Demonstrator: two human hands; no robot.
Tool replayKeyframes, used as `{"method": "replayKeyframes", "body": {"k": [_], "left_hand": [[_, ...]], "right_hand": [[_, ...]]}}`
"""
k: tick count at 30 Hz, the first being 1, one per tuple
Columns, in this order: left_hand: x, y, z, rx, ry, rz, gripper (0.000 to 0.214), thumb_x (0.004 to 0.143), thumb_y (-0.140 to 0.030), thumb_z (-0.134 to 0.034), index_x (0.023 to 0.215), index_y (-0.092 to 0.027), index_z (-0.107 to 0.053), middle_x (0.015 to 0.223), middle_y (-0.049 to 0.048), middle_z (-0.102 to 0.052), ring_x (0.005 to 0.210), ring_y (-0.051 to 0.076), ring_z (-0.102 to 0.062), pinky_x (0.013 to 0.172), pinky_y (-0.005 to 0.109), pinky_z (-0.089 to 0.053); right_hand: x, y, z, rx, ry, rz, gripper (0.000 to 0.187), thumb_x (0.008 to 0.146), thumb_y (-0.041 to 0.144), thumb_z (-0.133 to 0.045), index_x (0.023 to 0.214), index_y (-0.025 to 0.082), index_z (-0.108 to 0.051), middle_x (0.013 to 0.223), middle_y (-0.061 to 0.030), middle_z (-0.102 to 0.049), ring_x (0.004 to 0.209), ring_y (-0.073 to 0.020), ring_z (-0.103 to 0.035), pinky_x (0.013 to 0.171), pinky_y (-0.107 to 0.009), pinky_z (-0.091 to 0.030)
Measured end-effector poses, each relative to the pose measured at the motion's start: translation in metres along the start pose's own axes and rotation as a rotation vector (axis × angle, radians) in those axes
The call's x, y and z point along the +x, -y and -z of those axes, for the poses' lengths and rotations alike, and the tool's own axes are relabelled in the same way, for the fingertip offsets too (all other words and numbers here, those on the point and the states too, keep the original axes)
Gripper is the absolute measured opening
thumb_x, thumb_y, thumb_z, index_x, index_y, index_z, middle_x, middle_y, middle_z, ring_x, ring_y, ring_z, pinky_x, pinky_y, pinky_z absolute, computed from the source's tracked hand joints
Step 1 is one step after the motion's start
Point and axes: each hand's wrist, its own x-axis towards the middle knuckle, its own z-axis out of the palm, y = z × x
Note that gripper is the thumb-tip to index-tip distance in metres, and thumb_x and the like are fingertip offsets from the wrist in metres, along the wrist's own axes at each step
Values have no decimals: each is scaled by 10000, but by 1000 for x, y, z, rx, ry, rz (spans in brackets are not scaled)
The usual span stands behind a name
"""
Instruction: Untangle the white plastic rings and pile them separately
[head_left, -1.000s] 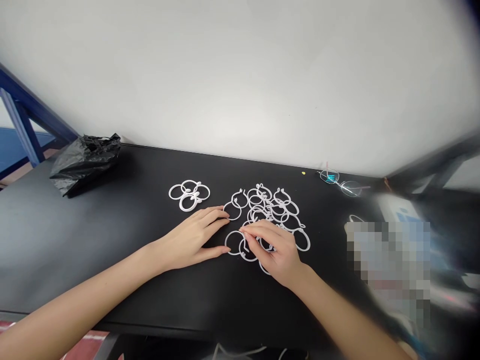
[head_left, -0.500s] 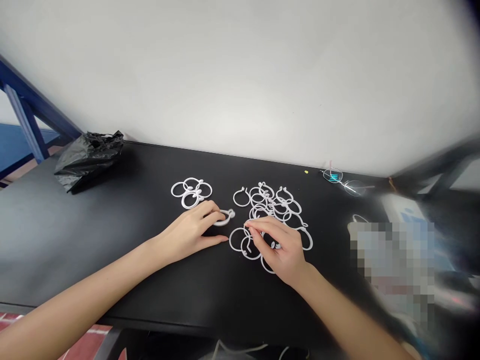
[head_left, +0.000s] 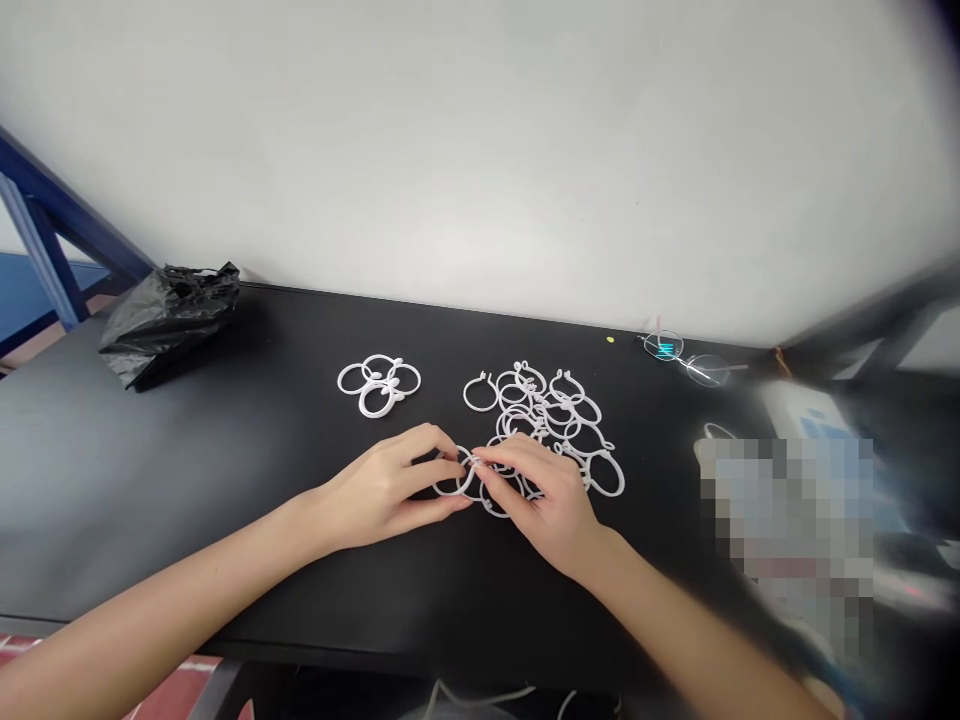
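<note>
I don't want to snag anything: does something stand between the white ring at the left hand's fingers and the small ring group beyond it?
Only the left hand itself: its bent fingers cross the straight line from the white ring to the small ring group. Past them, just black tabletop shows.

Black table (head_left: 420, 600), white rings (head_left: 536, 404), black bag (head_left: 169, 325), eyeglasses (head_left: 664, 350)

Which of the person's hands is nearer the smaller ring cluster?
Left. The left hand is just in front of the smaller cluster; the right hand is farther off to the right, over the larger pile.
</note>
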Motion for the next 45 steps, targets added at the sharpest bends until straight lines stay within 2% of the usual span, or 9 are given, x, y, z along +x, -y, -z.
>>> {"method": "replayKeyframes", "body": {"k": [4, 10, 23, 26, 28, 31, 34, 38, 45], "left_hand": [[4, -7, 1, -55, -106, 129, 308, 902, -318, -649, 1164, -186, -556, 1066, 103, -586, 965, 199, -599, 819, 336, -548], [7, -9, 7, -270, -3, 326, 324, 906, -382, -642, 1164, -190, -600, 928, 48, -607, 812, 158, -572, 775, 309, -516], [5, -9, 10, -263, -37, 264, 303, 894, -330, -671, 1151, -196, -584, 903, 28, -577, 817, 152, -553, 769, 291, -496], [5, -6, 10, -193, -17, 239, 329, 906, -337, -656, 1185, -192, -560, 924, 35, -583, 833, 154, -564, 778, 287, -502], [5, 0, 16, -62, -19, 191, 356, 915, -328, -643, 1219, -175, -536, 973, 56, -598, 881, 165, -573, 808, 293, -499], [3, 18, 37, 276, -71, 152, 336, 924, -327, -616, 1197, -142, -553, 1057, 101, -609, 969, 212, -562, 865, 341, -477], [-4, 40, 66, 553, -39, 234, 363, 894, -424, -611, 1130, -149, -626, 993, 95, -569, 871, 221, -539, 749, 335, -470], [-15, 59, 89, 566, 59, 359, 401, 872, -481, -588, 1116, -168, -649, 966, 66, -531, 815, 188, -541, 691, 296, -470], [-19, 63, 87, 533, 150, 472, 443, 855, -516, -567, 1141, -189, -649, 1022, 69, -554, 916, 218, -574, 792, 320, -485]], "right_hand": [[1, 2, 0, 33, -50, 30, 189, 892, 93, -614, 1009, 205, -711, 777, -33, -721, 685, -155, -654, 648, -315, -563], [0, 0, 1, 90, -94, 79, 251, 890, 82, -613, 1066, 222, -726, 798, -38, -745, 673, -162, -669, 625, -332, -577], [-1, 4, -1, 101, -88, 120, 313, 866, 5, -606, 1094, 184, -722, 810, -60, -733, 684, -165, -661, 625, -330, -568], [-2, 4, -2, 73, -73, 97, 328, 877, 24, -604, 1136, 199, -702, 845, -59, -744, 724, -171, -677, 663, -329, -577], [-2, 4, 0, 23, -49, 37, 411, 895, 104, -618, 1292, 210, -608, 936, -73, -755, 859, -207, -699, 786, -383, -588], [-3, 2, 7, -40, -18, -57, 597, 930, 233, -595, 1485, 216, -374, 1163, -110, -720, 1128, -259, -651, 1003, -504, -505], [-5, -2, 12, -59, -51, -87, 595, 942, 231, -570, 1493, 253, -347, 1238, -97, -687, 1188, -253, -624, 1053, -521, -462], [-5, -8, 14, -75, -80, -103, 585, 926, 190, -588, 1468, 277, -384, 1203, -67, -699, 1152, -233, -643, 1037, -474, -480], [-4, -7, 13, -108, -79, -117, 496, 919, 174, -599, 1392, 266, -483, 1163, -49, -709, 1120, -206, -654, 1025, -417, -498]]}}
